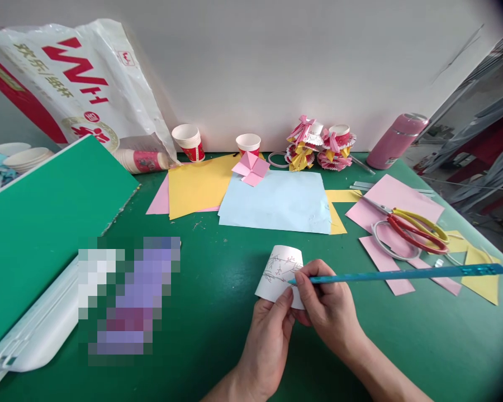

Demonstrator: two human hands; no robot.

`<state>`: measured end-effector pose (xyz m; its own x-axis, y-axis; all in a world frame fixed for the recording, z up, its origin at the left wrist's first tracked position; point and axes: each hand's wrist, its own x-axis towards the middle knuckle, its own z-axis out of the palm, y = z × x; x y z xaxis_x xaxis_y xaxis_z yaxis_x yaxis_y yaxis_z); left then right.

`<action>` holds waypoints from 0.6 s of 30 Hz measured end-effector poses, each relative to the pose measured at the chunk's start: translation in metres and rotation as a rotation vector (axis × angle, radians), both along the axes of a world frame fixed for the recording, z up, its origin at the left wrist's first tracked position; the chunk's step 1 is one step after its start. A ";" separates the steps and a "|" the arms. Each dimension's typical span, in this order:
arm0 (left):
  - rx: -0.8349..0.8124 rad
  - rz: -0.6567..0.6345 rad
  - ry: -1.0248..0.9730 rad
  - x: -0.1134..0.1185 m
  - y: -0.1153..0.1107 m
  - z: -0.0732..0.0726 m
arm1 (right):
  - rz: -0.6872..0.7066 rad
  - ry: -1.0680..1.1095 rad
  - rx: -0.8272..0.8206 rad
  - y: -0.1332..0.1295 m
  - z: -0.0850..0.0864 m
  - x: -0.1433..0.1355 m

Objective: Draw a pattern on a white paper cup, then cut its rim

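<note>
My left hand (268, 340) pinches the lower edge of a curved piece of white paper (283, 259), shaped like the wall of a paper cup. Thin branch-like lines in grey and reddish tones cover its face. A long blue pencil (385, 276) is gripped in my right hand (329, 304), its tip touching or almost touching the paper near my left thumb. The pencil's other end points far right. My right hand's lower fingers are partly hidden behind the paper, whose back side does not show.
Blue (276, 201), yellow (201, 181) and pink (396, 195) paper lies about, with scissors (414, 226) on the right. Paper cups (188, 142), ruffled cup decorations (304, 145) and a pink flask (398, 140) line the wall. A green board (58, 206) leans left.
</note>
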<state>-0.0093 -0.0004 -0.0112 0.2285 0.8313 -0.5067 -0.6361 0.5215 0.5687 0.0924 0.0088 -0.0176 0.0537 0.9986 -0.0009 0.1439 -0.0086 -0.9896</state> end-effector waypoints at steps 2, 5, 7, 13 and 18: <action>0.002 0.004 0.004 0.000 0.000 0.000 | 0.004 0.012 -0.002 0.000 0.000 0.000; -0.001 0.006 0.005 0.000 0.000 0.000 | 0.008 0.032 -0.006 0.001 0.000 0.000; -0.007 0.009 0.002 -0.001 0.000 0.000 | 0.009 0.044 -0.010 0.001 0.001 0.000; 0.023 -0.007 -0.002 0.000 0.001 0.001 | 0.017 0.074 -0.028 0.002 0.001 -0.003; 0.007 -0.011 0.003 -0.001 0.000 0.000 | 0.025 0.087 -0.016 0.003 0.000 -0.005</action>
<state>-0.0101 -0.0006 -0.0111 0.2359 0.8324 -0.5014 -0.6286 0.5242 0.5745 0.0878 0.0121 -0.0176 0.0280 0.9994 -0.0204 0.0578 -0.0220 -0.9981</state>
